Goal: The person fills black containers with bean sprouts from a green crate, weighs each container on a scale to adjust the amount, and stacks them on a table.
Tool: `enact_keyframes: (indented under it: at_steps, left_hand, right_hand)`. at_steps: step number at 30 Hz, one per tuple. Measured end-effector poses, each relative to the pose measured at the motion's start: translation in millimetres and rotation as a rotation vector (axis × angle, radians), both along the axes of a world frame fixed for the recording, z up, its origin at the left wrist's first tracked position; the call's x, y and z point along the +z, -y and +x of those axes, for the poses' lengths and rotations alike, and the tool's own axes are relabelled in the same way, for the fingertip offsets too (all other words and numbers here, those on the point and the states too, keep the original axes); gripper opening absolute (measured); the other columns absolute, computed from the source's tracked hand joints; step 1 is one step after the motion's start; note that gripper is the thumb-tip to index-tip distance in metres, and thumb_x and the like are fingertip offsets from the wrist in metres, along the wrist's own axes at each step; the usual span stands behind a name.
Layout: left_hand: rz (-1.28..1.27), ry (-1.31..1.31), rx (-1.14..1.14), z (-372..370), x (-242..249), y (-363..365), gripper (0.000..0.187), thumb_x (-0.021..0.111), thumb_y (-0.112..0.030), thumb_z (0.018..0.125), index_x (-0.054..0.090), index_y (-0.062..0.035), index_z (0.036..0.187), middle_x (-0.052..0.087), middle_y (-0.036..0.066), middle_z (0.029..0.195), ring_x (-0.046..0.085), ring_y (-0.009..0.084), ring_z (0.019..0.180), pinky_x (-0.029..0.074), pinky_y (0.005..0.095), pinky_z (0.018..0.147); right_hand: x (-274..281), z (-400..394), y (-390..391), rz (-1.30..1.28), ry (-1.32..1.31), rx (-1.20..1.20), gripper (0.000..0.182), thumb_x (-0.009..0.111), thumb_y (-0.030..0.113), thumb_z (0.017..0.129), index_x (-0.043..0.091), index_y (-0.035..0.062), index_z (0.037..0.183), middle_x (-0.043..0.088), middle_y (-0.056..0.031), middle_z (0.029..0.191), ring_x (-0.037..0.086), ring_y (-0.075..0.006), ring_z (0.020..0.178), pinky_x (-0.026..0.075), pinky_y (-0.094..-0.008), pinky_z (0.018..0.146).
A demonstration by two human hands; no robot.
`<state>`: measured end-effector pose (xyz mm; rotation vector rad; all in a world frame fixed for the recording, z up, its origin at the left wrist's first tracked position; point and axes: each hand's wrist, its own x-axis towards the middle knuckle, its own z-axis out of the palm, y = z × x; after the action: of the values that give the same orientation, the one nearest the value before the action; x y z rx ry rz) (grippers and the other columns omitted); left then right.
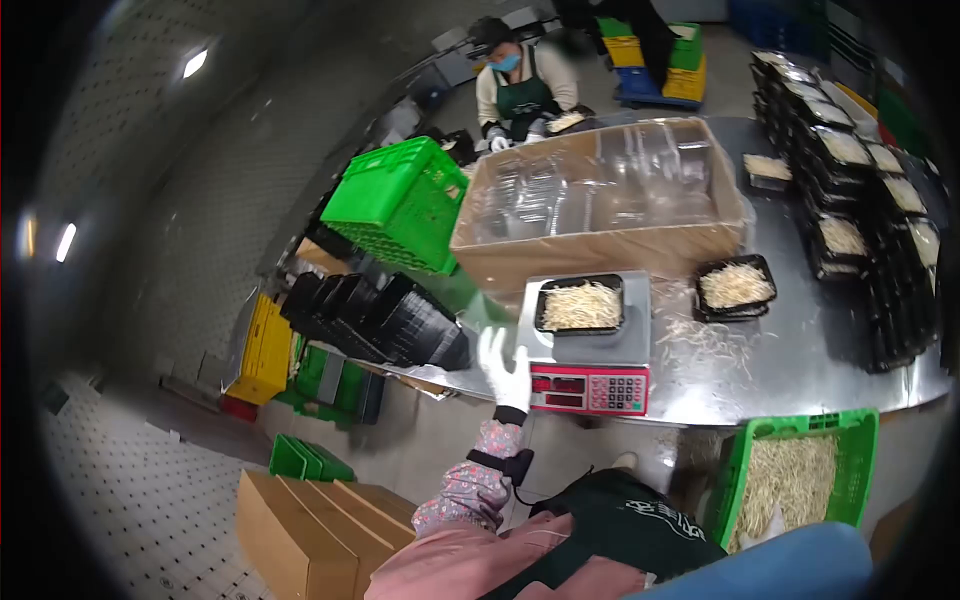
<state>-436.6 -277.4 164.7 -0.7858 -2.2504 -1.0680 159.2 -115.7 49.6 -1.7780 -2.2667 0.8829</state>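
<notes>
My left hand [503,365], in a white glove, is at the left edge of a red digital scale [590,390] with its fingers apart and nothing in them. On the scale's plate sits a black tray [582,306] filled with pale, thin sprout-like strands. My right hand [768,525] reaches into a green crate [868,470] of the same strands [792,475] at the lower right. A blue sleeve [800,565] covers most of that arm, and the fingers are largely hidden. Another filled black tray [737,287] rests right of the scale, with loose strands beside it.
A carton of clear plastic lids [600,245] stands behind the scale. Nested empty black trays [400,320] and a green crate [390,200] are to the left. Stacks of filled trays [850,190] line the right. A co-worker [525,90] handles a tray across the table.
</notes>
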Motion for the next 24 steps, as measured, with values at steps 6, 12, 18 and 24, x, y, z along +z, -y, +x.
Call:
enact_keyframes:
  at_steps: [6,12,18,24]
  left_hand:
    - [-0.359,-0.012,0.810,-177,38,142,0.071,0.068,-0.039,0.082,0.044,-0.0101,0.142,0.023,0.022,0.155,0.021,0.0468,0.140,0.026,0.0580,0.112]
    - [-0.461,0.216,0.677,-229,60,200,0.018,0.074,-0.019,0.074,0.073,-0.0154,0.092,0.036,0.014,0.151,0.028,0.0477,0.136,0.029,0.0563,0.111]
    - [0.053,0.159,0.421,-244,85,223,0.026,0.080,-0.013,0.068,0.072,-0.0021,0.090,0.053,0.024,0.130,0.051,0.0367,0.122,0.038,0.0376,0.106]
    - [0.478,0.429,-0.191,-137,124,83,0.013,0.072,0.001,0.081,0.063,-0.0016,0.091,0.046,0.021,0.142,0.058,0.0201,0.102,0.046,0.0311,0.091]
  right_hand:
    - [133,-61,-5,0.789,0.169,0.501,0.082,0.061,0.060,0.080,0.042,0.0121,0.145,0.038,-0.0196,0.149,0.031,-0.0372,0.139,0.023,-0.0465,0.116]
    - [119,-61,0,0.738,0.209,0.421,0.092,0.067,0.064,0.074,0.041,0.0131,0.146,0.036,-0.0200,0.150,0.032,-0.0378,0.139,0.026,-0.0441,0.115]
    - [-35,5,-13,0.014,0.184,-0.172,0.119,0.090,0.018,0.054,0.021,-0.0014,0.150,0.029,-0.0237,0.152,0.027,-0.0361,0.142,0.021,-0.0408,0.118]
    - [-42,6,-21,-0.080,0.117,-0.193,0.118,0.091,0.038,0.053,0.031,-0.0054,0.144,0.044,-0.0277,0.141,0.042,-0.0380,0.132,0.034,-0.0404,0.112]
